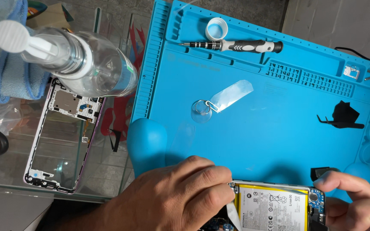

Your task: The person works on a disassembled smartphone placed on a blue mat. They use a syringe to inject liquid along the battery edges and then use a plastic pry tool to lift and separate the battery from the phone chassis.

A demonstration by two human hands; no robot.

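At the bottom edge, a white strip (232,211) beside the battery (270,207) is pinched by the left fingers (219,188), while the phone (311,201) is steadied, apparently, by the right fingers (343,179). Above, a screwdriver (236,45) is laid on the blue mat (270,124).

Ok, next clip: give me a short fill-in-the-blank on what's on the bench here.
1. Both hands grip an opened phone whose battery has a ____ border.
2. The screwdriver lies on the ____ work mat.
3. The bare phone frame rests on the ____ table, left of the mat.

Missing words: yellow; blue; glass
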